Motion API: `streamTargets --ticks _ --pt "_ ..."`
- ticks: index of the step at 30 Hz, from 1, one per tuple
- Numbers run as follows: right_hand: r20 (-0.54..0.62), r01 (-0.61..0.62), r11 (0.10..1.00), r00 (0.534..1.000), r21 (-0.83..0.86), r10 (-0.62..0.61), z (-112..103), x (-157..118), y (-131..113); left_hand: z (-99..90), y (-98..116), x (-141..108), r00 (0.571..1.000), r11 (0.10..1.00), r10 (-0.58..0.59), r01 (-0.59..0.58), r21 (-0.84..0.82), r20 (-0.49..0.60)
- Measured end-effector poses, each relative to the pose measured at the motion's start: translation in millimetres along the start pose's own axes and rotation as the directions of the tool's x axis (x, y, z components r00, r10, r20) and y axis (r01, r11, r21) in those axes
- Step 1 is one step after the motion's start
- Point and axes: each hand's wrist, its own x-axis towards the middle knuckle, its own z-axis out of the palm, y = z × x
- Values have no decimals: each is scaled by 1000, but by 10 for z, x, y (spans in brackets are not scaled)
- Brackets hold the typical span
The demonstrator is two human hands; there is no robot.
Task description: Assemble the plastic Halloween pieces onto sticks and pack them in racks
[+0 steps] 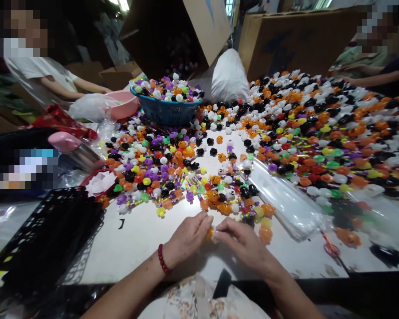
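Note:
Near the front of the white table, my left hand (190, 235), with a dark red bead bracelet on the wrist, is closed on a small orange plastic piece (210, 233). My right hand (241, 243) pinches the same piece from the other side, where a whitish bit shows at the fingertips. My fingers hide most of it, so its exact kind is unclear. Just beyond my hands lie orange pumpkin-shaped pieces (213, 196) among many small coloured plastic pieces and candy-striped tubes (159, 199).
A blue basket (171, 110) heaped with pieces stands at the back. Clear plastic bags (286, 199) and small scissors (331, 248) lie to the right. Black mesh sheets (53, 235) and a pink-capped bottle (75, 148) are at left. Two people (58, 79) work opposite, beside cardboard boxes (286, 40).

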Motion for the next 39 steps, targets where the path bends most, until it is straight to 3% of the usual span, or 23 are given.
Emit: streamTargets --ticks 3,6,8,10,12,14,17,22,24,26,30,35,39 --pt "-247 22 993 968 -115 -51 -354 55 119 -175 -75 244 991 999 13 -9 32 -130" --pt "-516 12 896 815 -444 -266 -669 149 249 -463 -239 675 935 933 58 74 352 -349" --pt "-531 -1 785 736 -620 -419 -724 213 305 -647 -369 993 938 779 151 81 622 -312" --pt "-467 48 749 755 -661 -460 -633 265 320 -779 -473 1264 970 633 179 13 774 -162" --pt "-382 130 752 798 -647 -466 -446 305 304 -856 -522 1437 984 571 171 -57 819 -51" --pt "-331 179 742 811 -646 -483 -242 344 276 -889 -506 1484 984 557 179 -79 827 -27" --pt "-279 223 706 807 -672 -521 -19 437 229 -870 -383 1331 976 535 215 -78 841 -46" --pt "-190 213 579 809 -787 -556 147 723 175 -655 -155 888 943 628 317 -127 768 -103" --pt "-146 195 536 837 -821 -528 181 841 179 -591 -132 818 953 676 296 -162 719 -63" --pt "-117 189 533 865 -825 -487 187 937 184 -617 -149 855 970 715 229 -109 690 -84" --pt "-18 225 551 916 -804 -401 139 1117 104 -908 -230 1235 968 685 164 28 728 -192" --pt "261 352 457 932 -817 -252 241 1415 2 -1120 -349 1939 981 618 192 -146 772 32" --pt "324 369 430 929 -824 -176 367 1522 106 -1054 -456 2235 987 680 159 -138 720 39"
